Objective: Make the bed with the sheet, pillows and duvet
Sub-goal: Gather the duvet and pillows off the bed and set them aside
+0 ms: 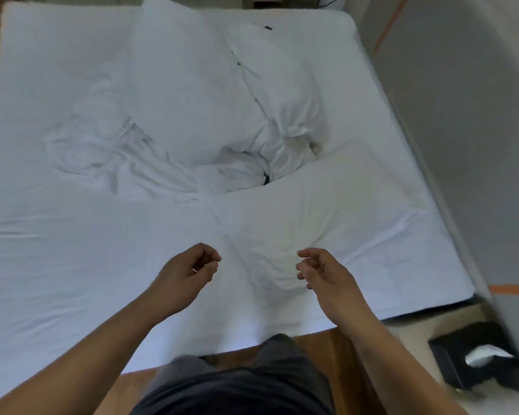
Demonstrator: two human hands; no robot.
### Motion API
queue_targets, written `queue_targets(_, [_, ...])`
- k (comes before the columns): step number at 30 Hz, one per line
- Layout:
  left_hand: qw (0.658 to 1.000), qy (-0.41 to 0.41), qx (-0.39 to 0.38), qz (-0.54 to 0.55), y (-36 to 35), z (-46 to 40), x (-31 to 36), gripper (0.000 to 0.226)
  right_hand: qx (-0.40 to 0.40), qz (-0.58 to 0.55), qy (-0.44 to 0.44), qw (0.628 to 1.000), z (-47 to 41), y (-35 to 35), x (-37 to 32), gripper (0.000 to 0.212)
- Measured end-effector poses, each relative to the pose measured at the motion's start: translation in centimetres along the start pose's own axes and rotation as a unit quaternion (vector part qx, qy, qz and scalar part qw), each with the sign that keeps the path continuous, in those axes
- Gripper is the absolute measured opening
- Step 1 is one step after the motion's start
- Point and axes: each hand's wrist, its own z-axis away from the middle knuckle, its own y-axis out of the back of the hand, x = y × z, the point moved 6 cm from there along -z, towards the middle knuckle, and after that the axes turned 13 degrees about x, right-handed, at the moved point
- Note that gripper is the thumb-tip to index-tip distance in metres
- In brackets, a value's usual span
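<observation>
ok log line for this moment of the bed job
left hand: empty, over sheet | right hand: empty | duvet: heaped mid-bed

A bedroom: a wide bed [72, 265] with white linen fills the view, a tissue box [474, 360] at four o'clock.

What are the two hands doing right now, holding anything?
Left hand: fingers loosely curled, holding nothing, above the sheet.
Right hand: fingers loosely curled, holding nothing, above the same sheet.
</observation>
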Motion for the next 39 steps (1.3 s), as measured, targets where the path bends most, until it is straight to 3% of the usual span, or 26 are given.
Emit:
queue_targets(8, [0.997, 0.032, 0.064, 0.035, -4.7, -7.1, 4.7, 0.012, -0.048, 0.011, 0.028, 0.998, -12.6, 3.1, 0.2, 0.02])
queue_targets(19, [0.992, 0.001, 0.126, 0.004, -3.5, -22.3, 1.3, 0.011, -0.059, 0.046, 0.137, 0.988, -27.3, -5.3, -4.3, 0.017])
queue_targets(22, [0.987, -0.017, 0.162, -0.012, -1.9, -27.5, 0.4, 0.009, -0.044, 0.099, 0.252, 0.962, -31.7, -8.7, -6.6, 0.036])
queue_targets(26, [0.974, -0.021, 0.223, -0.007, 0.8, -33.0, -1.1, 0.008, 0.002, 0.214, 0.384, 0.898, -37.7, -13.2, -9.7, 0.074])
queue_targets(30, [0.968, 0.007, 0.251, 0.023, 2.3, -36.1, -3.0, 0.011, 0.003, 0.381, 0.352, 0.855, -42.8, -18.3, -11.5, 0.119])
queue_targets(33, [0.966, 0.018, 0.256, 0.038, 2.3, -37.1, -4.1, 0.012, -0.024, 0.451, 0.304, 0.839, -44.8, -22.1, -10.7, 0.14])
queue_targets(36, [0.965, 0.029, 0.257, 0.054, 2.1, -37.8, -5.2, 0.012, -0.017, 0.492, 0.279, 0.825, -45.9, -25.1, -9.1, 0.147])
queue_targets(39, [0.964, 0.036, 0.256, 0.059, 1.7, -38.2, -6.1, 0.012, 0.027, 0.509, 0.282, 0.813, -47.5, -27.0, -7.9, 0.133])
